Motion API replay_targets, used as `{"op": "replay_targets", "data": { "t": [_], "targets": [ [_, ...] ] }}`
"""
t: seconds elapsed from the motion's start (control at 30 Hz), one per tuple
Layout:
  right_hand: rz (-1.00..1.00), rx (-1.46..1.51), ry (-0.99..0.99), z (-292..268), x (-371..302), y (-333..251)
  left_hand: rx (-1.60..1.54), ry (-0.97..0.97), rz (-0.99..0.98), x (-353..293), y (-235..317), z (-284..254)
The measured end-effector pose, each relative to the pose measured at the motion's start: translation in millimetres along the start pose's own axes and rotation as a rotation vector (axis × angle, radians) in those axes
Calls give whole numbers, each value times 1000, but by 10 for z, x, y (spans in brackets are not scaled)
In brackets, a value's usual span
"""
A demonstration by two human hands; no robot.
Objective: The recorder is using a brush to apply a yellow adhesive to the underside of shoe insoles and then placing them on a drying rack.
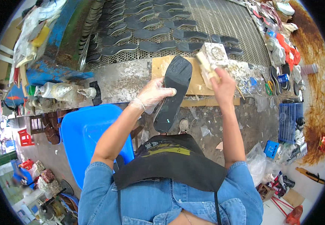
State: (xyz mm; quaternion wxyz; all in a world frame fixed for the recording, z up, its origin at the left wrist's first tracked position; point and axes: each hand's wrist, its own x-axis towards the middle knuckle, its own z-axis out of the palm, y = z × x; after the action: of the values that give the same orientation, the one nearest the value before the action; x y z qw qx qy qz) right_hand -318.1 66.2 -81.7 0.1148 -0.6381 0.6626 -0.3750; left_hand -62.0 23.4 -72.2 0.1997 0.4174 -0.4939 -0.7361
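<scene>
My left hand (153, 93), in a thin clear glove, grips a black shoe sole (180, 77) by its edge, thumb on the face turned up. The sole stands tilted above the bench edge, part of its surface glossy. My right hand (224, 85) is closed on a pale, crusted brush (203, 60), slightly smeared by motion. The brush is to the right of the sole, apart from it. Just beyond the brush, a white, residue-coated container (215, 53) sits at the mesh's near edge. Brown cardboard (160, 67) lies under the work.
Rows of dark soles (157, 45) lie on a metal mesh conveyor (226, 20). A coated bottle (63, 92) lies on the bench at left. Below it is a blue plastic bin (80, 129). Scissors (269, 88) and clutter are at right, with a blue crate (288, 122) below.
</scene>
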Motion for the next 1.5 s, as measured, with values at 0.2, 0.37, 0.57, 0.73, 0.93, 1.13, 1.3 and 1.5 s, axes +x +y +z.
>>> {"op": "replay_targets", "data": {
  "t": [0.2,0.37,0.57,0.73,0.93,1.13,1.3,1.5],
  "targets": [
    [-62,68,46,86,-67,12,7,-37,-39,78,-140,131],
    [68,-117,239,-173,-38,566,-45,29,-16,173,-229,164],
    [309,-321,19,-363,-643,1163,-254,174,96,397,-346,-6],
    [287,-422,28,-173,-607,1321,-347,165,58,497,-192,82],
    [342,-167,16,-245,-727,1436,-294,201,81,491,-137,2],
    [451,379,-224,-354,-609,782,-160,106,125,455,141,11],
    [154,315,-101,-494,-32,40,-111,80,171,315,340,25],
    [23,205,-66,-465,160,-103,-86,85,194,154,521,10]
  ]
}}
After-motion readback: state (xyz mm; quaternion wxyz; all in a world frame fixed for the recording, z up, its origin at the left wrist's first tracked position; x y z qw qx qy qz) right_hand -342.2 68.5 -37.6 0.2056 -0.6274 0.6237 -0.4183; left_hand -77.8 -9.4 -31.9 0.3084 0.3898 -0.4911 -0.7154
